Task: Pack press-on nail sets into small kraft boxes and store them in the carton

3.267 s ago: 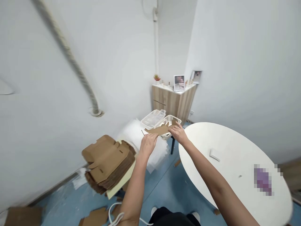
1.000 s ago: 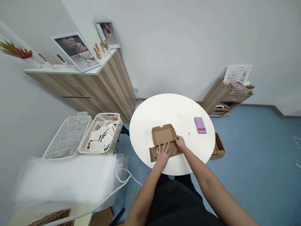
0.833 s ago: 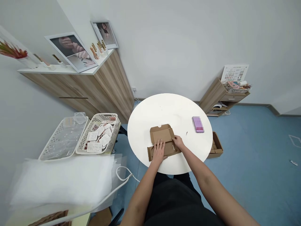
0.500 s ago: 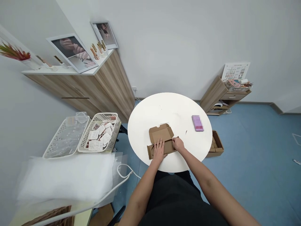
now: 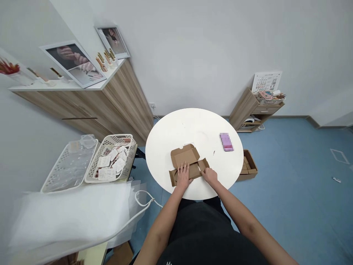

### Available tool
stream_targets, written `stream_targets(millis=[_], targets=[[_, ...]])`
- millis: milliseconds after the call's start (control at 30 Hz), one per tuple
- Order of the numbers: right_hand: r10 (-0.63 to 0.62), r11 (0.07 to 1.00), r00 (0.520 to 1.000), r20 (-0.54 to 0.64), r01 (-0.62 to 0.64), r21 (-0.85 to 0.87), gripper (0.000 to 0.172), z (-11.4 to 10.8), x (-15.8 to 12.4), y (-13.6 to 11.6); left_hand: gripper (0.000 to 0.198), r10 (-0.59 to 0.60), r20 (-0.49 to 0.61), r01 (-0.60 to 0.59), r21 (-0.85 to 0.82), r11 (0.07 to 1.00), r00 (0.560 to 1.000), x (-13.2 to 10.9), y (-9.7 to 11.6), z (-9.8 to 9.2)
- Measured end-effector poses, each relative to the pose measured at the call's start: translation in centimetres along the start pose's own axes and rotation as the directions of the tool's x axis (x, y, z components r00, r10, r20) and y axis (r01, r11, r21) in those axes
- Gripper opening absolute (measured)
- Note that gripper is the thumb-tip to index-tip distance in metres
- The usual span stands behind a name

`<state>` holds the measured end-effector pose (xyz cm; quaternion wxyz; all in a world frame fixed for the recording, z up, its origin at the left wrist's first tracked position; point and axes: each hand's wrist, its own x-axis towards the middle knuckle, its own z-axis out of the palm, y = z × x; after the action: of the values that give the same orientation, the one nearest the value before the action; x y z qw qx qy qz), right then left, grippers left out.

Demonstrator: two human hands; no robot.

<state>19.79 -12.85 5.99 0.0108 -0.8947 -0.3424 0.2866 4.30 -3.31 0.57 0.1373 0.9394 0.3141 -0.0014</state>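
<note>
A brown cardboard box [image 5: 183, 156], partly folded, lies on the white round table [image 5: 168, 129] in front of me. Its lid panel points away from me and its side flaps stick out left and right. My left hand [image 5: 183, 177] rests flat on the near panel with the fingers stretched out. At the right end, my right hand [image 5: 210, 176] has its fingers curled round the near edge of the box's side flap. On the table's right lies a purple pack [image 5: 226, 142], blurred by large pixels.
Left of the table stand a white basket of small cards [image 5: 91, 176] and a basket of clear plastic packs [image 5: 46, 184]. White sheets [image 5: 68, 213] lie nearer me. An open carton [image 5: 252, 172] sits on the floor at right. A wooden cabinet [image 5: 127, 99] stands at back left.
My right hand has moved from the upper to the lower edge of the box's right end, where the flap now spreads outward. My left hand stays on the panel. The view has shifted slightly.
</note>
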Motion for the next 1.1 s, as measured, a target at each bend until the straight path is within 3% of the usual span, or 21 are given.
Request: stream_targets(millis=[267, 400, 500, 567, 600, 667, 767, 900, 1100], targets=[[-0.022, 0.999, 1.0, -0.005, 0.023, 0.028, 0.02, 0.7, 1.1, -0.8, 0.1, 0.065, 0.177, -0.05, -0.09, 0.995, 0.982, 0.8, -1.7, -1.5], [-0.043, 0.995, 0.999, -0.011, 0.044, 0.094, 0.018, 0.9, 1.2, -0.2, 0.099, 0.073, 0.189, -0.057, -0.088, 0.994, 0.979, 0.9, -2.2, -1.8], [-0.091, 0.978, 0.976, -0.197, 0.125, 0.167, 0.02, 0.5, 1.4, 0.7, 0.102, 0.06, 0.202, -0.045, -0.08, 0.996, 0.978, 1.0, -2.1, -1.6], [-0.021, 0.96, 0.938, -0.345, 0.116, 0.257, 0.025, 0.1, 1.9, 1.6, 0.103, 0.061, 0.199, -0.046, -0.081, 0.996, 0.978, 1.0, -2.1, -1.5], [0.046, 0.942, 0.935, -0.352, 0.077, 0.327, 0.029, -0.1, 2.2, 2.1, 0.103, 0.064, 0.194, -0.049, -0.084, 0.995, 0.979, 1.0, -2.1, -1.4], [0.151, 0.89, 0.961, -0.233, -0.03, 0.455, 0.037, -0.5, 2.8, 2.9, 0.102, 0.067, 0.185, -0.052, -0.089, 0.995, 0.98, 1.0, -2.2, -1.3], [0.147, 0.844, 0.988, -0.041, -0.104, 0.526, 0.047, -0.6, 3.4, 3.4, 0.099, 0.06, 0.178, -0.045, -0.091, 0.995, 0.982, 1.0, -2.1, -1.4], [0.075, 0.825, 0.997, 0.018, -0.072, 0.561, 0.051, -0.1, 3.4, 2.4, 0.097, 0.038, 0.201, -0.02, -0.089, 0.996, 0.979, 1.0, -1.9, -1.7], [-0.003, 0.855, 0.999, 0.048, -0.022, 0.518, 0.039, 0.1, 3.0, 0.9, 0.099, 0.052, 0.187, -0.031, -0.117, 0.993, 0.981, 1.0, -1.9, -1.6]])
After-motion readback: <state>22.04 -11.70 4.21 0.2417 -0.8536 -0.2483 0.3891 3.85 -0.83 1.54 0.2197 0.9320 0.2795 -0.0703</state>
